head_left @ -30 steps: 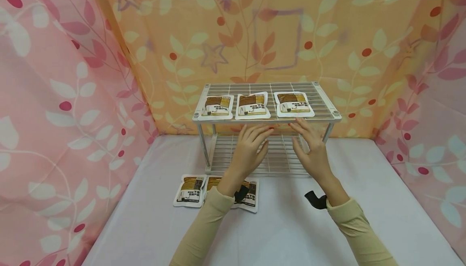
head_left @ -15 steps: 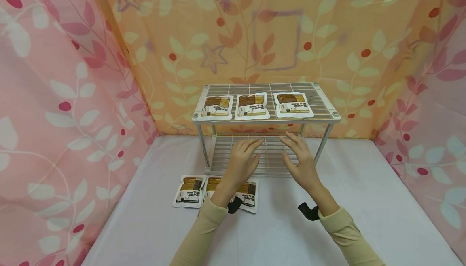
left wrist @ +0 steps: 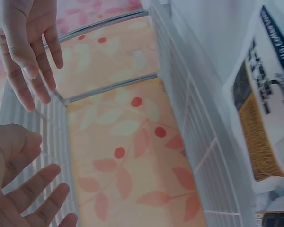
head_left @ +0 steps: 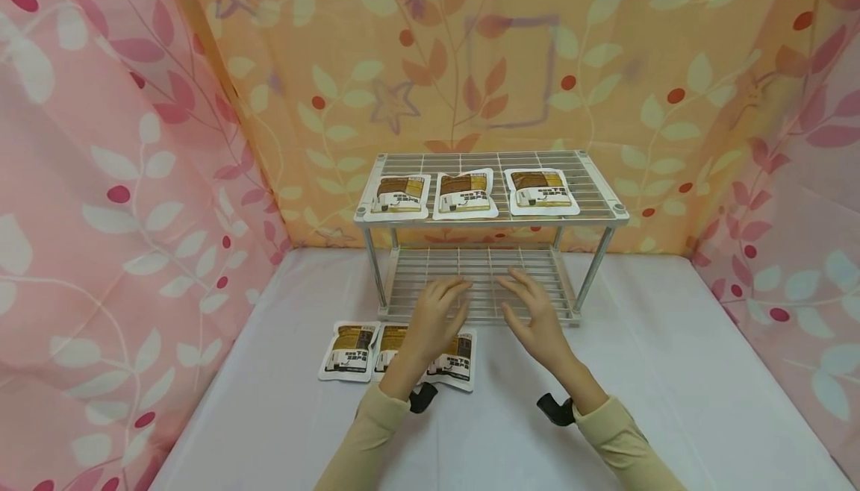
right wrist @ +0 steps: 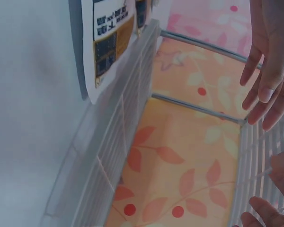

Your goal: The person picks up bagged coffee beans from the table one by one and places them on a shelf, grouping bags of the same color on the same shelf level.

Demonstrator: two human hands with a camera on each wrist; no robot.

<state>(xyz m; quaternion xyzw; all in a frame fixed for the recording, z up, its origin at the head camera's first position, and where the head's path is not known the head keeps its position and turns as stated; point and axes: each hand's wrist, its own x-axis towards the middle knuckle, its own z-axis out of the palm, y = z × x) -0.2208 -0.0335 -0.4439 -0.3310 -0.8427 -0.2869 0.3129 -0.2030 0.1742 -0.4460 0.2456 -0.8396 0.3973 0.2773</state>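
Left hand (head_left: pixel 432 318) and right hand (head_left: pixel 535 321) have dropped from the upper shelf (head_left: pixel 497 222) to before the lower shelf (head_left: pixel 566 282), fingers apart, holding nothing. No packet in hand: top packets (head_left: pixel 466 194), three, unmoved; table packets (head_left: pixel 349 351), three, lie on table (head_left: pixel 228 416).

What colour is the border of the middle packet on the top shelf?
White; the middle packet shows best in the head view.

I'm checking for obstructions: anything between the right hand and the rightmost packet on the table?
Nothing visible: the head view shows white tabletop between the right hand and that packet, with the left hand left of this gap.
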